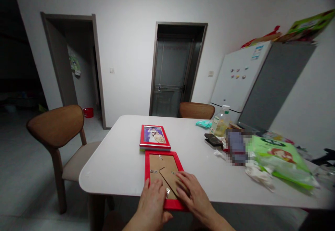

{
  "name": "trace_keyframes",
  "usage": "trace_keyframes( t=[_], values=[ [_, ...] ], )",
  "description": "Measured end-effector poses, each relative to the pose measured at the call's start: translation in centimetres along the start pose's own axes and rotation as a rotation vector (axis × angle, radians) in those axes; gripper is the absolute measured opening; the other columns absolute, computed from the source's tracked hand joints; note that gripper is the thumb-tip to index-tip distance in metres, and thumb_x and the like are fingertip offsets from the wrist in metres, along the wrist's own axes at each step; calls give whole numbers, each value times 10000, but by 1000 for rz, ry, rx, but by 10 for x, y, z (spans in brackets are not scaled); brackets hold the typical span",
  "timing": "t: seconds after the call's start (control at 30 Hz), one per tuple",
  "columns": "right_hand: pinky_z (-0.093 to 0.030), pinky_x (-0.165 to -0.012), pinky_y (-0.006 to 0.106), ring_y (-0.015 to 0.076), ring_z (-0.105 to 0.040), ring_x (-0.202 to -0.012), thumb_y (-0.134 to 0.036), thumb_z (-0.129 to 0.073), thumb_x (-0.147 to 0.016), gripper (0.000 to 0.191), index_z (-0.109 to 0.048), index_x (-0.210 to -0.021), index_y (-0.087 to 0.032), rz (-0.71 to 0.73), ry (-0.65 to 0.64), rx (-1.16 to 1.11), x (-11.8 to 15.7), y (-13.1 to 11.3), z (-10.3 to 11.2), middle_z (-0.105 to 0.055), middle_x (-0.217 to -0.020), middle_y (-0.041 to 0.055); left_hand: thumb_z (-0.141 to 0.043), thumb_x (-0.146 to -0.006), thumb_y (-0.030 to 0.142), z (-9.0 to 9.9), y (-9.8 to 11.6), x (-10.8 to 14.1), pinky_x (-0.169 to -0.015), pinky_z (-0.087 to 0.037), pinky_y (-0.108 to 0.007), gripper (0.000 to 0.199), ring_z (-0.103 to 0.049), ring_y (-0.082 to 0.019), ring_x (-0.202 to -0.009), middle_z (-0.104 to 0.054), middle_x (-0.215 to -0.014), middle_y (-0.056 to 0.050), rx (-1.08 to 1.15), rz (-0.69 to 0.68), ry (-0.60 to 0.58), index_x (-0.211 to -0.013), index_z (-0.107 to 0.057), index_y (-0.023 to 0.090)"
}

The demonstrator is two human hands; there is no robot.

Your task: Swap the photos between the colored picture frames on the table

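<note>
Now the left hand [151,200] and right hand [193,192] are touching the face-down red picture frame [167,166], lying at the white table's near edge; I cannot tell if they are gripping it.

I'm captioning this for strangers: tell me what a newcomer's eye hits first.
Likely the red rectangular frame, brown board back up, under the left hand and right hand at the near edge of the white table. Beyond it, another red frame shows a photo of people. On the right, a green plastic packet stands out.
</note>
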State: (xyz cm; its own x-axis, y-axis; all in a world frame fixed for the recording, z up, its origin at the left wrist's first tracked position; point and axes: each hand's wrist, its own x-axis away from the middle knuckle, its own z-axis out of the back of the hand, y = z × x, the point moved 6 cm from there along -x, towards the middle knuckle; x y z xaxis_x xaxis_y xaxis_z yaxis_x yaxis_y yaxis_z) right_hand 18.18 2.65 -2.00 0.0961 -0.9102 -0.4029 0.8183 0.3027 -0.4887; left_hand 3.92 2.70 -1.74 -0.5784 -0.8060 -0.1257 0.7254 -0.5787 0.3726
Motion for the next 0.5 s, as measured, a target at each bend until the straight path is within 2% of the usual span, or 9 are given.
trace_keyframes(
  t=[0.07,0.13,0.23,0.3,0.4,0.5],
  values=[
    [-320,-927,410,249,-469,-1036,-308,-481,-688,395,-549,-1056,-181,-231,89,-63,-1,28,3,-540,-1109,135,-660,-568,211,-9,10,-6,-998,-217,-470,571,-348,-291,-1175,-425,-1258,-149,-19,-26,-36,-1106,-489,122],
    [-359,-899,396,249,-512,-984,-319,-510,-650,424,-550,-1044,-169,-389,86,-235,0,43,3,-567,-1074,134,-609,-590,139,-16,13,-8,-993,-243,-457,558,-344,-291,-1178,-414,-1262,-169,-13,-20,-45,-1127,-465,92],
    [-440,-791,364,228,-573,-884,-400,-525,-644,520,-495,-1104,-159,-586,99,-649,6,47,3,-607,-1005,108,-546,-589,79,-15,13,-2,-993,-256,-452,519,-327,-286,-1189,-387,-1281,-168,58,-23,3,-1102,-466,88],
    [-468,-705,345,218,-598,-816,-454,-507,-657,530,-494,-1100,-163,-693,146,-941,10,41,2,-637,-924,87,-532,-575,70,-7,13,6,-989,-267,-446,463,-326,-284,-1190,-378,-1289,-163,156,-62,64,-1035,-489,106],
    [-473,-628,312,206,-608,-742,-450,-548,-638,436,-571,-970,-168,-669,117,-1255,9,16,-10,-657,-837,60,-521,-607,112,11,17,16,-959,-320,-408,292,-355,-267,-1174,-380,-1295,-129,392,-104,212,-893,-498,165],
    [-468,-585,278,165,-601,-637,-407,-567,-655,317,-593,-859,-166,-609,-4,-1391,1,-16,-32,-658,-746,34,-490,-691,229,18,19,20,-886,-396,-360,161,-409,-252,-1135,-379,-1300,-91,686,-75,317,-848,-464,204]
  ],
)
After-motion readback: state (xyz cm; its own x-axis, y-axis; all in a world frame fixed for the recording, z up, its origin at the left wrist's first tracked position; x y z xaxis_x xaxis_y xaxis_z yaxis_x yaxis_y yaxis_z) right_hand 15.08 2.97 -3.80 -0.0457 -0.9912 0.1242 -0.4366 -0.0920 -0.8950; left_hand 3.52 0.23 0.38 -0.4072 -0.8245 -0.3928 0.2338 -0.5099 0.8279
